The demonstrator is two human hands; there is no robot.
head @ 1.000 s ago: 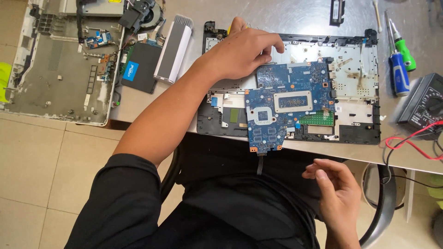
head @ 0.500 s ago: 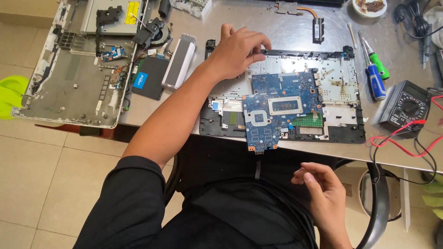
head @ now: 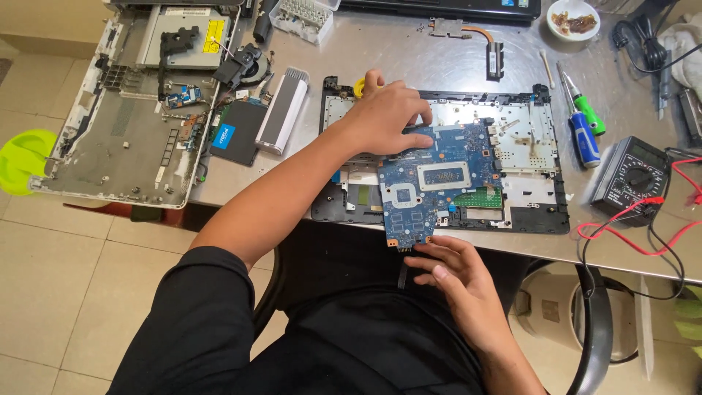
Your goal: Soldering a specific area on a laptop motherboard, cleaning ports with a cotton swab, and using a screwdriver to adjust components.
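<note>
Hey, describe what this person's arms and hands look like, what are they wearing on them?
Both hands are bare: no gloves, rings or watch show on the left hand or the right hand. The left arm has a black sleeve ending near the elbow, forearm uncovered. The right forearm is also uncovered as far as it shows.

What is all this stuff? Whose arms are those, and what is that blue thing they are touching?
The picture comes from a camera worn on a person's head, looking down, so the arms are that person's own. They sit at a metal table. The blue thing is a circuit board, the flat part from inside a laptop. It lies on the opened black laptop shell. The left hand presses on the board's top edge, and the right hand touches its bottom end, which sticks out past the table edge. Nearby lie two screwdrivers, a black meter with red wires, and another taken-apart laptop on the left.
</note>
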